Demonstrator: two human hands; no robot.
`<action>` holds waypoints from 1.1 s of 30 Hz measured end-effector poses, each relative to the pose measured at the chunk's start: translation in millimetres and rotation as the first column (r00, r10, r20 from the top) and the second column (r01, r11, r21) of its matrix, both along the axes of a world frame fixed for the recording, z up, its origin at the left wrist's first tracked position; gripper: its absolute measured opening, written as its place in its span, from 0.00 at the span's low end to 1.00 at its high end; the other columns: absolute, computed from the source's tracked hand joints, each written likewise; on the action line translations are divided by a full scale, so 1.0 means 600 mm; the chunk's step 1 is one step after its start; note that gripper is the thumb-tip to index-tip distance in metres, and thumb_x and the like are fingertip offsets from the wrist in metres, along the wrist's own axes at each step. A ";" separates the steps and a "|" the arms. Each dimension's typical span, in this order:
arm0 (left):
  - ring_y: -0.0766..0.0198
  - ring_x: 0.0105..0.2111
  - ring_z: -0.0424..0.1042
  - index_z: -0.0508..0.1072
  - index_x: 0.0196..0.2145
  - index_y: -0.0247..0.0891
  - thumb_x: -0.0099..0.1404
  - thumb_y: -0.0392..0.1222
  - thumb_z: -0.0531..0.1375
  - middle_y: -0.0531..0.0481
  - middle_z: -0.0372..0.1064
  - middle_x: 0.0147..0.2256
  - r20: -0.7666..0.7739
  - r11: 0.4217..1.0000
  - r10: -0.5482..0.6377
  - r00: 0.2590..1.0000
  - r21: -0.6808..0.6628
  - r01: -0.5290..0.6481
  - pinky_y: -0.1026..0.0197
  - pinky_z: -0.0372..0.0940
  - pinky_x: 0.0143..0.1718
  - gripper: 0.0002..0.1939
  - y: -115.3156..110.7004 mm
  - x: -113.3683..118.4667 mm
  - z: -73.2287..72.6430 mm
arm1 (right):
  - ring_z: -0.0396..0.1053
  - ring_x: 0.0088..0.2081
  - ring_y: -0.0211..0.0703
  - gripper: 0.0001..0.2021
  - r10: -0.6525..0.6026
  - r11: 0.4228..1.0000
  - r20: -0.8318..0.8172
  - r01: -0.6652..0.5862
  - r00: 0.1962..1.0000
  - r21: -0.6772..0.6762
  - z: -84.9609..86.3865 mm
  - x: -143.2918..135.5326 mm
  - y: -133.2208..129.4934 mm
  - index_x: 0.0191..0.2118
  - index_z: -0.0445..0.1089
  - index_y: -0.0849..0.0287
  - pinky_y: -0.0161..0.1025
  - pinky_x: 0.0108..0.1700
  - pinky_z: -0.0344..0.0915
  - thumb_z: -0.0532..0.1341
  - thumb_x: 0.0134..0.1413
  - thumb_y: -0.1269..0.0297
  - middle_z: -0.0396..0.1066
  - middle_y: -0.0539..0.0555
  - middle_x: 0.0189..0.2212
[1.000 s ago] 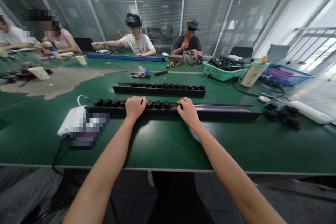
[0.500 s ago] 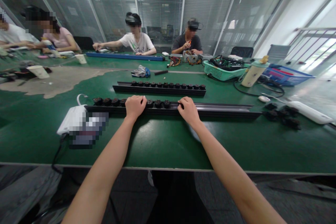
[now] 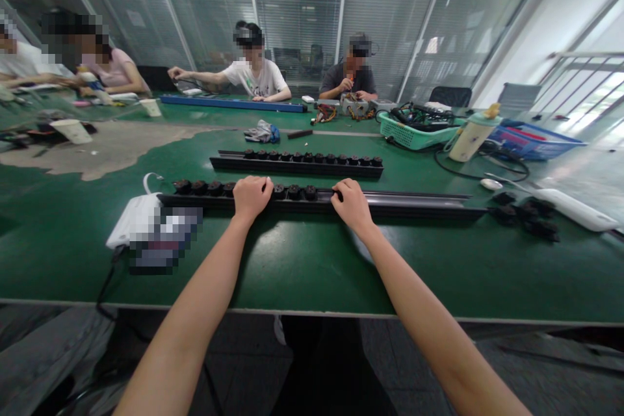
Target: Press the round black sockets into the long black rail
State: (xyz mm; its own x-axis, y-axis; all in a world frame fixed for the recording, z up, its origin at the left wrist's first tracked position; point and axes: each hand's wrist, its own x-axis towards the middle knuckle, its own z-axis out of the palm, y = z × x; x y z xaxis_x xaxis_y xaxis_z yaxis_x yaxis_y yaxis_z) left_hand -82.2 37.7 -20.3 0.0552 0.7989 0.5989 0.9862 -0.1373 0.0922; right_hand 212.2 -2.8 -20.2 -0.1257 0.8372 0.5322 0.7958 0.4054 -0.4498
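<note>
A long black rail (image 3: pixel 419 212) lies across the green table in front of me, with several round black socket-like modules (image 3: pixel 294 192) in a row along its left part. My left hand (image 3: pixel 252 198) is closed over the rail and hides the modules under it. Further right, my right hand (image 3: pixel 351 205) grips the rail just past the last visible module, fingers curled over its top. Something dark shows between its thumb and finger, too small to make out. The open channel (image 3: pixel 404 199) of the rail shows bare to the right of this hand.
Behind lies a second black rail (image 3: pixel 297 168) filled with modules. Loose black pieces (image 3: pixel 533 214) and a white power strip (image 3: pixel 578 208) are at right. A white adapter box (image 3: pixel 136 218) and a blurred flat object (image 3: pixel 166 244) sit at left. A green basket (image 3: pixel 414 133) and bottle (image 3: pixel 472 136) stand further back.
My hands and the rail hold their places almost exactly. Across the table, a co-worker's outstretched hand has lifted slightly.
</note>
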 end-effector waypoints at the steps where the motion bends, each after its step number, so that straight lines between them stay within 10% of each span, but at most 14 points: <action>1: 0.48 0.39 0.76 0.78 0.29 0.41 0.76 0.49 0.47 0.37 0.80 0.35 -0.003 1.000 0.000 1.000 0.002 0.000 0.50 0.61 0.39 0.25 0.000 0.000 0.000 | 0.68 0.53 0.56 0.11 -0.001 1.000 0.005 0.001 1.000 -0.005 0.000 0.000 0.000 0.40 0.75 0.55 0.50 0.54 0.72 0.56 0.63 0.73 0.74 0.62 0.46; 33: 0.48 0.38 0.76 0.77 0.28 0.41 0.76 0.48 0.48 0.38 0.80 0.35 -0.006 1.000 0.005 1.000 0.002 -0.005 0.51 0.61 0.39 0.25 -0.003 0.002 0.003 | 0.69 0.53 0.55 0.11 -0.007 1.000 0.012 0.007 1.000 -0.014 0.001 0.009 0.002 0.39 0.75 0.55 0.48 0.53 0.71 0.56 0.63 0.74 0.74 0.62 0.46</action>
